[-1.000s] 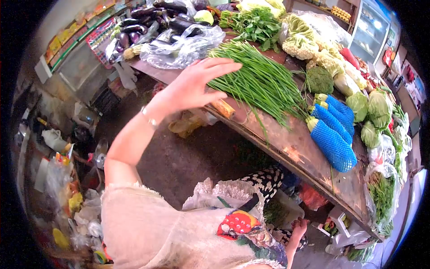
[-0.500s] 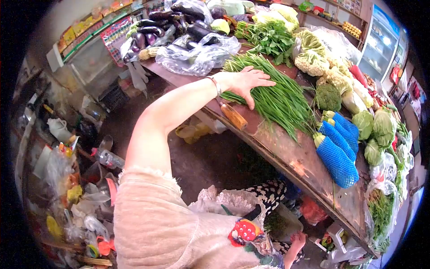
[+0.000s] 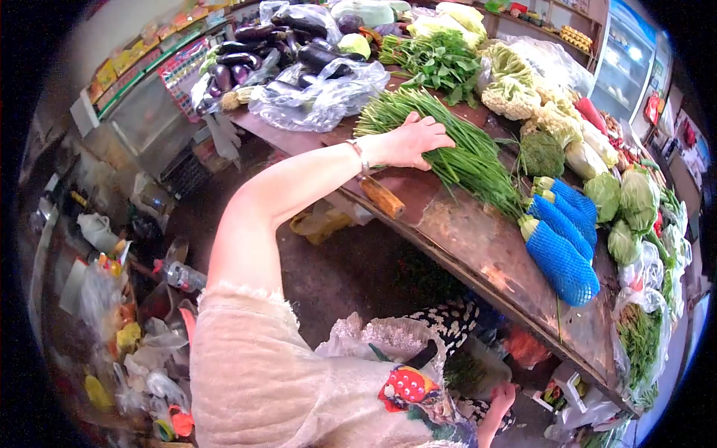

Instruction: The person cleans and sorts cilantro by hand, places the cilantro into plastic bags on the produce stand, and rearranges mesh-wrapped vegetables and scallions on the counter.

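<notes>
Left hand (image 3: 409, 143) closed over a bunch of green stalks (image 3: 478, 173) on the table (image 3: 467, 231)

Left arm extends from the shoulder across the near table edge. Hand lies palm down on the stalks, fingers drawn together and bent over the upper side of the bunch; thumb poorly seen. Grip reads as clamped on the stalks; firmness cannot be told. A bracelet (image 3: 361, 154) circles the wrist.

Position of bunch: flat on the brown table top, running obliquely from beside the clear plastic bag (image 3: 321, 97) toward the blue-netted vegetables (image 3: 564, 261). A wooden handle (image 3: 383, 196) lies at the near edge, just below the wrist; its far end is hidden.

Right hand (image 3: 503, 399): low beside the body, below table level, well apart from the stalks. Small in view; cannot tell whether its fingers are apart or together, or whether it holds anything.

Surroundings: eggplants (image 3: 239, 72) to the left behind the bag; leafy greens (image 3: 441, 66) beyond the bunch; cauliflower (image 3: 511, 98) and broccoli (image 3: 541, 154) on its far right side; cabbages (image 3: 603, 196) past the netted vegetables.
</notes>
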The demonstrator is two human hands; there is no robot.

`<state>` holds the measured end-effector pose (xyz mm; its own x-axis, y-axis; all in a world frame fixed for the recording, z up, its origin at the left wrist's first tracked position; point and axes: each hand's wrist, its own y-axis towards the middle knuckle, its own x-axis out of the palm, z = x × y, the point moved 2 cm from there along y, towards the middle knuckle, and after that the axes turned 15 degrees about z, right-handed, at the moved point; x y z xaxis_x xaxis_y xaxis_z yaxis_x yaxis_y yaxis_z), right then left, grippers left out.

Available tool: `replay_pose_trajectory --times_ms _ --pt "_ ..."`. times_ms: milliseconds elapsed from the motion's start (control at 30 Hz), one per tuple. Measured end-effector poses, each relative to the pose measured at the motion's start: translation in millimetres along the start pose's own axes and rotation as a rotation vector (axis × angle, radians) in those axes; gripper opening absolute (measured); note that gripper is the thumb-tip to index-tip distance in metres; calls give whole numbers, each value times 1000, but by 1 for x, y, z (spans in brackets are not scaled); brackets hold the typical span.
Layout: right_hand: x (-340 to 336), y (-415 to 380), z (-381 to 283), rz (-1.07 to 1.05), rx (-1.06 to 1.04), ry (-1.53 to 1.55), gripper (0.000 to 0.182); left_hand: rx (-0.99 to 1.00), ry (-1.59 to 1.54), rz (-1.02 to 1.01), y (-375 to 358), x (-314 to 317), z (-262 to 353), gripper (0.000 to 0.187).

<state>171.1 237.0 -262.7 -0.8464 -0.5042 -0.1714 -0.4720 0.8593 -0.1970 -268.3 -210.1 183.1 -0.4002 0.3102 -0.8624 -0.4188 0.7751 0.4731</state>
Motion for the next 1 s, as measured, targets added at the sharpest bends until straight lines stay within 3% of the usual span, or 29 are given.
replay_pose_trajectory --times_ms 267,333,400,533,567,700,800,933,1000 --pt "0 1 -3 -48 62 -34 13 94 12 87 -2 -1 22 79" --pt "-5 11 9 -89 176 -43 42 75 46 103 3 4 18 81" --pt "-12 32 46 -74 122 22 40 79 29 95 4 2 19 84" --pt "-12 12 24 -45 111 49 33 40 14 7 5 -19 33 104" --pt "-11 8 18 -33 108 88 29 -6 52 -94 10 -23 36 114" --pt "-12 4 7 -36 75 76 23 -42 135 -220 32 -32 16 137" --pt "-10 1 0 -130 37 52 18 -95 172 -358 51 -20 7 141" --pt "-5 -9 -12 -22 76 31 20 -148 151 -519 70 -6 -6 149" --pt "-7 -4 -6 -65 62 18 22 -162 149 -612 78 3 -13 151"
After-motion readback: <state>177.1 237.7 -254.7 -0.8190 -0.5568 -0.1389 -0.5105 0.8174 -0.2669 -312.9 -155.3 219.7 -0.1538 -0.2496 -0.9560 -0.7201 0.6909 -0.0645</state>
